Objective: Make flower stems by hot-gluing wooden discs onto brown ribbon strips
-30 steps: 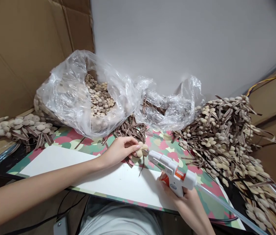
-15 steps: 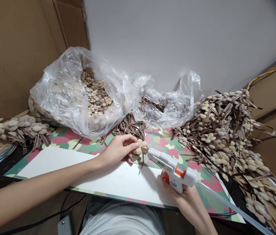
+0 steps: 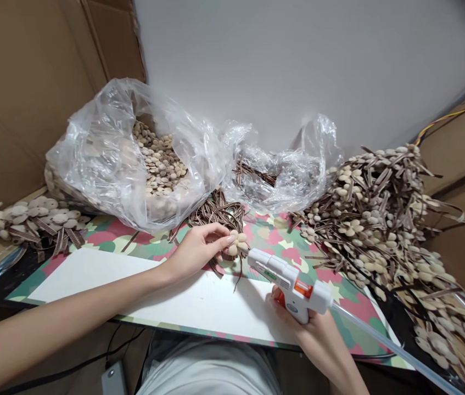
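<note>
Between the thumb and fingers of my left hand (image 3: 199,247) is a beige fabric flower (image 3: 238,243) with rounded petals, held above the board. My right hand (image 3: 308,334) is wrapped round the handle of a white glue gun (image 3: 285,277) with an orange trigger. The gun's nozzle points left and is at the flower's right edge; whether it touches cannot be made out. A clear glue stick (image 3: 376,332) runs out of the back of the gun. Behind my left fingers lies a bundle of brown stitched ribbons (image 3: 219,211), some hanging below the flower.
A clear plastic bag (image 3: 104,159) full of beige flowers stands at the back left. Another plastic bag (image 3: 293,170) holds brown ribbons. Heaped flowers with ribbons (image 3: 372,219) line the right side; a smaller pile (image 3: 34,219) lies left. A white sheet (image 3: 199,302) covers the camouflage-patterned board (image 3: 290,241).
The flower has turned slightly in my left fingers, so its petals show more fully beside the nozzle. My right hand keeps its hold on the glue gun, almost unmoved.
</note>
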`<action>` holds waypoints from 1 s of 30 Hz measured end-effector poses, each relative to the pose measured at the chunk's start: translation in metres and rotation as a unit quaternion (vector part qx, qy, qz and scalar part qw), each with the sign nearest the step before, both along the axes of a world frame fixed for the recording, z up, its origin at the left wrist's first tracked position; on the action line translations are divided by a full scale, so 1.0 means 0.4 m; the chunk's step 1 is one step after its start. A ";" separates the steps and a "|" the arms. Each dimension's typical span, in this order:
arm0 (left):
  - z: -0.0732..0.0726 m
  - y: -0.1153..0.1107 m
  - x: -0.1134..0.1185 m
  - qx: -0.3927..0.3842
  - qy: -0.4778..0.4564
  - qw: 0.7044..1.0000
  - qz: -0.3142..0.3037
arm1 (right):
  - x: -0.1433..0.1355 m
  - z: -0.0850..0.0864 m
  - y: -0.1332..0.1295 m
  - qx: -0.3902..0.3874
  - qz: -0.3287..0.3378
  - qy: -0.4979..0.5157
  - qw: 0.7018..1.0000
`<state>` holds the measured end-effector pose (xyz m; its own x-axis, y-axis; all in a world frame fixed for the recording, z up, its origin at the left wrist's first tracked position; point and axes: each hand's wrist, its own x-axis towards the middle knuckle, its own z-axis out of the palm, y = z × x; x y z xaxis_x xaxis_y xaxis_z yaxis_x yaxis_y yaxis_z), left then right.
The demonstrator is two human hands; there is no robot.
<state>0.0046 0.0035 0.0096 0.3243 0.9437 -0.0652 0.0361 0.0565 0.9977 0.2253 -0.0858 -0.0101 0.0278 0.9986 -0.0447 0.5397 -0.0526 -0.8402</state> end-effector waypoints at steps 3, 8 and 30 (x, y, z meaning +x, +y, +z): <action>0.005 -0.003 0.003 -0.005 0.013 1.000 0.012 | -0.001 -0.001 -0.001 0.016 -0.003 0.002 1.000; 0.009 -0.005 0.006 -0.002 0.015 1.000 0.024 | -0.001 -0.001 -0.001 0.016 -0.010 0.002 1.000; 0.008 0.019 -0.003 0.035 0.041 0.997 0.055 | -0.001 -0.007 -0.003 0.002 -0.019 0.011 1.000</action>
